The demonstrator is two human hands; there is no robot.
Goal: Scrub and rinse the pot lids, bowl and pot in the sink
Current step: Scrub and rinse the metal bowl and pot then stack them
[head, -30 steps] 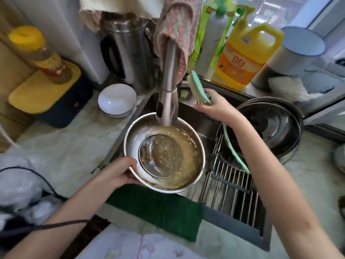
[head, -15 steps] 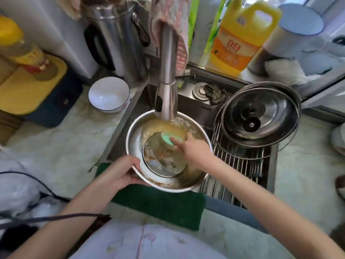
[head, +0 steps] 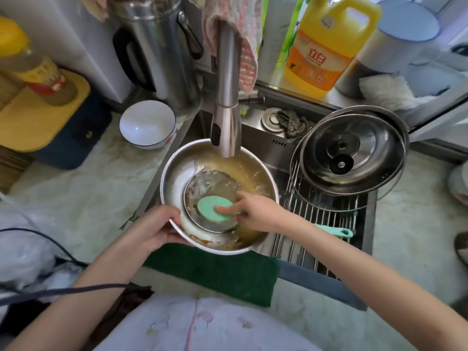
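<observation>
Centrally, a round steel pot (head: 174, 178), smeared brown and holding murky water, is held in the sink (head: 273, 148) under the tap (head: 226, 122), its near rim gripped by the left hand (head: 157, 229). A greasy glass lid (head: 207, 183) lies inside it. A green oval brush (head: 210, 205) is gripped and pressed onto the lid by the right hand (head: 255, 211). Two domed lids (head: 354, 148) are stacked on a wire rack (head: 329, 224). The counter (head: 88, 186) is pale and marbled.

Place: I read this as a home kitchen | evidence: steel sink (head: 276, 148) sunk in a pale marbled worktop (head: 76, 193), pull-down faucet (head: 228, 97) over it, wire rack (head: 329, 224) across the sink's right half | worktop's back edge: yellow detergent jug (head: 324, 46), steel kettle (head: 162, 59) | far left corner: oil bottle (head: 38, 72).
</observation>
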